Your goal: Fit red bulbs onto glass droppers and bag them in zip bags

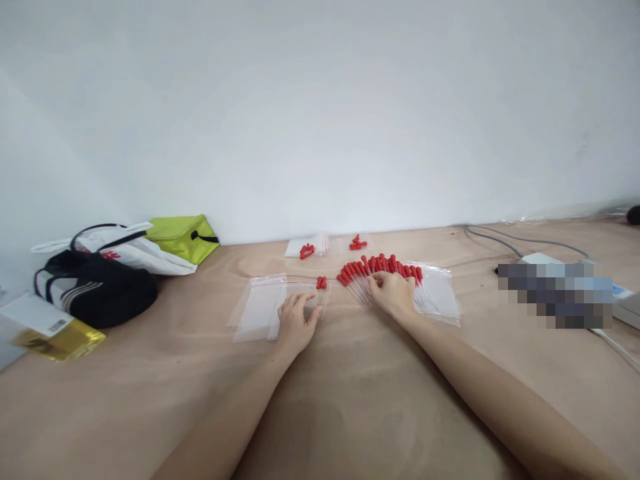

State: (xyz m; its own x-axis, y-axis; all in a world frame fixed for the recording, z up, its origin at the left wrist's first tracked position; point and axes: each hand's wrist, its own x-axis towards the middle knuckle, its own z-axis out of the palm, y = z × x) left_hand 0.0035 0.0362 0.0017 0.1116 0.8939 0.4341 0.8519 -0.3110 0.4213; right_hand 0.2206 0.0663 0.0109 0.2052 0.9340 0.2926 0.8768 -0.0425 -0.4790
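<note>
A fan of droppers with red rubber bulbs (pixel 383 261) and thin clear stems lies in front of me. My right hand (pixel 395 292) is among the stems, thumb and forefinger pinched on a dropper; the fingertips are partly hidden. To the left, my left hand (pixel 299 320) rests with bent, parted fingers over the edge of some clear zip bags (pixel 259 313). Just beyond its fingertips lie a few red-bulbed droppers (pixel 321 283), their stems partly covered by the hand. More clear bags (pixel 440 293) lie under the right end of the fan.
Near the wall are two small groups of droppers, left (pixel 307 251) and right (pixel 357 243), on clear bags. A black cap (pixel 100 290), a white bag (pixel 150 257) and a lime-green bag (pixel 177 237) stand left. Grey cables (pixel 500 235) and a blurred-out object (pixel 555 297) lie right.
</note>
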